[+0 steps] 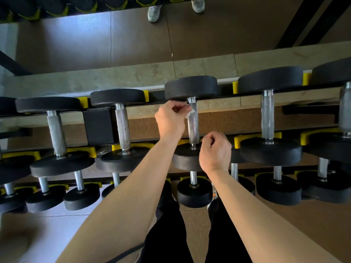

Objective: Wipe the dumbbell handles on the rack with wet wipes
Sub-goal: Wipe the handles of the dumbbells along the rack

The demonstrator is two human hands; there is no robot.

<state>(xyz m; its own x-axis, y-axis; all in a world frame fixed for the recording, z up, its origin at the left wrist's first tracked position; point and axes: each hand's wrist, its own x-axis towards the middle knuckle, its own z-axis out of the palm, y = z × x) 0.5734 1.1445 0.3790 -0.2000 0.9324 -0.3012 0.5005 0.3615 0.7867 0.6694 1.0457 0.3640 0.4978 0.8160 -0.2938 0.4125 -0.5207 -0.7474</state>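
Note:
A row of black dumbbells lies across the upper rail of the rack [218,103], each with a knurled steel handle. My left hand [171,118] pinches a small white wet wipe [190,112] against the far end of the middle dumbbell's handle [193,128], just below its far black weight [190,87]. Near that handle's close end hovers my right hand [215,151], fingers curled with nothing visible in them, covering part of the near weight [185,158].
Neighbouring handles lie to the left [122,126] and right [267,114], with yellow cradles [235,87] between weights. A lower tier of smaller dumbbells [193,194] sits near my legs. A mirror behind the rack reflects the floor and grey shoes [154,13].

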